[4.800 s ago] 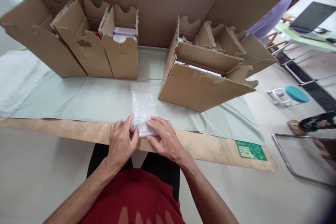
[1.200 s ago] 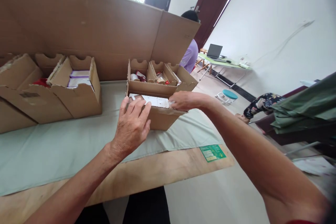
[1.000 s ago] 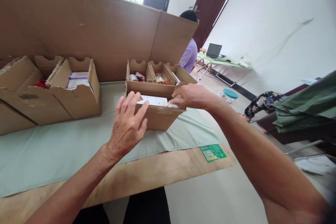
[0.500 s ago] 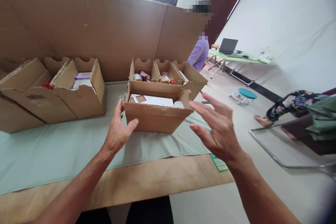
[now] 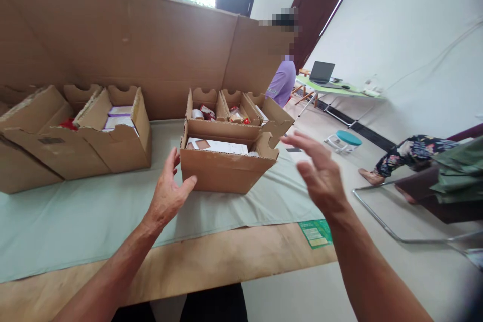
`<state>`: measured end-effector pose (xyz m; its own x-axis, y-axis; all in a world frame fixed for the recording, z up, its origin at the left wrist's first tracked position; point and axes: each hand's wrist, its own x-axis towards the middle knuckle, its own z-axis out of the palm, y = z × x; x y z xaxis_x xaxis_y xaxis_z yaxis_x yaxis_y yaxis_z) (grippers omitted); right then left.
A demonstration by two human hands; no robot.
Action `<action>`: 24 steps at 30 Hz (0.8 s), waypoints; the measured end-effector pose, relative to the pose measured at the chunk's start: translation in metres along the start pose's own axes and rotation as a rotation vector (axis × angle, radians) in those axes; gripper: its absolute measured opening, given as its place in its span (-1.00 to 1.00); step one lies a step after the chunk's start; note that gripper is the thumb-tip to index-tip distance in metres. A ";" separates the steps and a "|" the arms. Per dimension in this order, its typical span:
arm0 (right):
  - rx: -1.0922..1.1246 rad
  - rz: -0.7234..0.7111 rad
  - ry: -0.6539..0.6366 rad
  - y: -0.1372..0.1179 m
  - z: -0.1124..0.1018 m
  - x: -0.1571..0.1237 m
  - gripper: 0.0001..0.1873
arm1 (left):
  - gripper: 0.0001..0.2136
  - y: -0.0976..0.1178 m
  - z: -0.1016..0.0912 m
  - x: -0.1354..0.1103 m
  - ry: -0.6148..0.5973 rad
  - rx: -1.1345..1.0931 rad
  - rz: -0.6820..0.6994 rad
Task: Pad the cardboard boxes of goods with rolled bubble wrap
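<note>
An open cardboard box (image 5: pixel 222 173) stands on the pale green cloth, with a long white carton (image 5: pixel 226 146) and a round white item (image 5: pixel 253 154) inside it. My left hand (image 5: pixel 171 188) is at the box's left front corner, thumb against or just before the front wall, fingers apart. To the right of the box, my right hand (image 5: pixel 319 173) hovers in the air, fingers spread, holding nothing. Directly behind the box sit smaller cardboard bins (image 5: pixel 206 96), where red-wrapped packets (image 5: pixel 208 112) and a white roll (image 5: pixel 196 113) show.
More cardboard bins (image 5: pixel 124 148) stand at the left, one with purple-edged white boxes (image 5: pixel 119 119). A tall cardboard panel (image 5: pixel 151 45) rises behind. A green printed sheet (image 5: pixel 316 233) lies at the table's wooden edge (image 5: pixel 226 256). Two other people are nearby.
My right hand has moved right, away from the box's right side. My left hand stays by the left corner. The view has shifted slightly.
</note>
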<state>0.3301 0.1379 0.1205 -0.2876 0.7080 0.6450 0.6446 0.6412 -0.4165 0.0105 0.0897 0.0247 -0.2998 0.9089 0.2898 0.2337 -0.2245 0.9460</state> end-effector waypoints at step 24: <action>0.313 0.249 -0.031 -0.110 0.113 -0.040 -0.34 | -0.41 0.044 -0.095 -0.063 0.176 0.008 0.026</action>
<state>0.1908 0.0723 0.0676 -0.1742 0.8586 0.4822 0.4517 0.5048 -0.7356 -0.0483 -0.0105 0.0617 -0.4511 0.8269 0.3358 0.2507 -0.2436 0.9369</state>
